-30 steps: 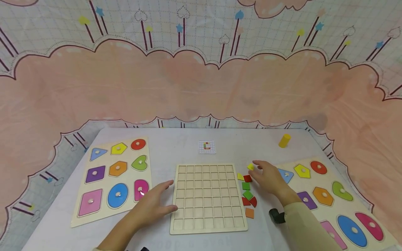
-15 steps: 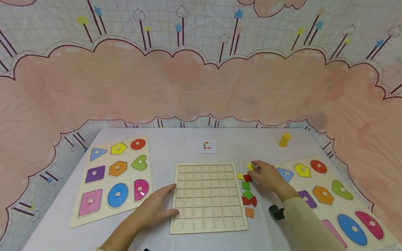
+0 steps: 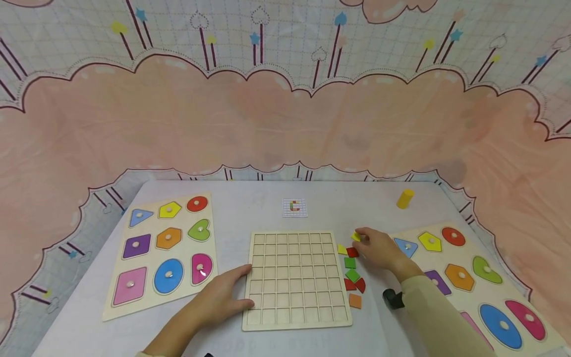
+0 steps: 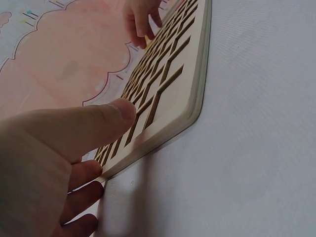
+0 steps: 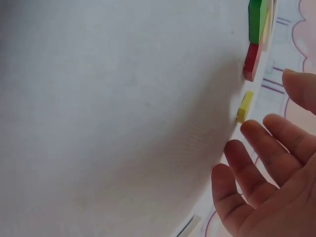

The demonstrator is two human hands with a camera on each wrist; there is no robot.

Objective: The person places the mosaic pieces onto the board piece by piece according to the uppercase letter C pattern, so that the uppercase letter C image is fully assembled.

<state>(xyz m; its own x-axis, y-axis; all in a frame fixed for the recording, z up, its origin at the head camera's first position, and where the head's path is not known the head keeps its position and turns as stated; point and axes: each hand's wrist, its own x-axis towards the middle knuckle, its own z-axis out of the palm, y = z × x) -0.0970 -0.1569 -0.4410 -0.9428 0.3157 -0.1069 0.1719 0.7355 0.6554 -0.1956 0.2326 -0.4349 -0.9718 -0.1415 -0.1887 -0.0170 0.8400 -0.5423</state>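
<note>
A pale wooden grid board (image 3: 294, 277) lies on the white table in front of me. At its left edge is my left hand (image 3: 218, 297), the thumb tip on the rim and the fingers extended along the side; the left wrist view shows the thumb (image 4: 94, 121) over the corner cells. My right hand (image 3: 383, 251) reaches to a small yellow piece (image 3: 355, 236) beyond the board's right corner. In the right wrist view the fingers are loosely extended, fingertips right by the yellow piece (image 5: 245, 106), with the thumb held apart.
Along the board's right side lie red pieces (image 3: 352, 253), green pieces (image 3: 350, 263), another yellow piece (image 3: 341, 249) and an orange square (image 3: 355, 301). Knobbed shape puzzles flank it, left (image 3: 149, 267) and right (image 3: 459, 297). Behind are a pattern card (image 3: 294, 214) and a yellow cylinder (image 3: 405, 199).
My left hand has shifted slightly right and down, bringing the thumb onto the board's edge. My right hand has closed in a little on the yellow piece, which stays in place.
</note>
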